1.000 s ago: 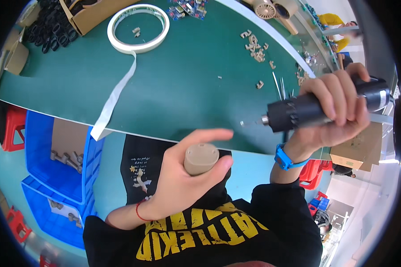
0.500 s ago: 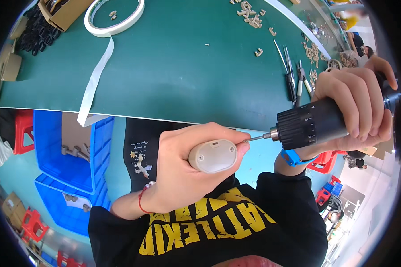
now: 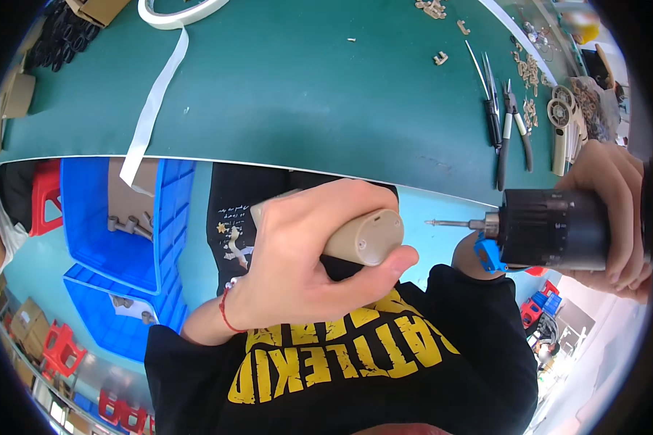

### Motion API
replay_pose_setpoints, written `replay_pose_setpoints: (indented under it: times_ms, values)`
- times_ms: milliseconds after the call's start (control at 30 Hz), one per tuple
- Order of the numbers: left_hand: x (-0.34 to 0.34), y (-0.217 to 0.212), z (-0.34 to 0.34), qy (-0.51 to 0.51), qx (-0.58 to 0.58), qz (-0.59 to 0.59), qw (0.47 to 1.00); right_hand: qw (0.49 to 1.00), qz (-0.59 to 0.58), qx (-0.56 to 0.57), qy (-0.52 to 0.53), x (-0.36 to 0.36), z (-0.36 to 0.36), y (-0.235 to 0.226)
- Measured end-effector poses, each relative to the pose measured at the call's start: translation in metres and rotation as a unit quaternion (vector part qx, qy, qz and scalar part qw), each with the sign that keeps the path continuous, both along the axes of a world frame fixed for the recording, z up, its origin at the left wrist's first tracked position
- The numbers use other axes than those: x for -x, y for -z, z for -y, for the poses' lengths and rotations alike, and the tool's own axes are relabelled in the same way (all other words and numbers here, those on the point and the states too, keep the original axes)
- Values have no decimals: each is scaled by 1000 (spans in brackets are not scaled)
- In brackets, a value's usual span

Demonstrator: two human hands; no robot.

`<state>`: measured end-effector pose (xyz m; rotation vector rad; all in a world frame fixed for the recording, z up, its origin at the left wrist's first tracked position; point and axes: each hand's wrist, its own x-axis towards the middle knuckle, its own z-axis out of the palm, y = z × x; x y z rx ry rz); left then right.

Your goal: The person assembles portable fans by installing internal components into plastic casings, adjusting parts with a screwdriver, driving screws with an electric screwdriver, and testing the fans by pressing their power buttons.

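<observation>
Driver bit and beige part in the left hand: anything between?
No: in the head view, a bare gap separates the driver bit from the beige part, with blue floor showing behind.

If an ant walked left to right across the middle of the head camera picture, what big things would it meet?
Red stool, upper blue bin, left hand gripping a tan piece, power screwdriver, right hand wrapped round the screwdriver's back end.
</observation>
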<state>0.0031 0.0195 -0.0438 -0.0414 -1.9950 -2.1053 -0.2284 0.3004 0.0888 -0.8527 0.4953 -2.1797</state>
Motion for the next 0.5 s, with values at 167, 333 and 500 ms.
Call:
replay_pose_setpoints:
  times_ms: [167, 333, 500]
  values:
    - [2, -4, -1, -12, 68, -18, 997, 1000, 7, 24, -13, -67, 82, 30]
    - [2, 0, -3, -38, 99, -30, 994, 999, 4, 36, -21, -62, 107, 43]
    - [2, 1, -6, -39, 138, -65, 987, 999, 0, 42, -20, -47, 83, 42]
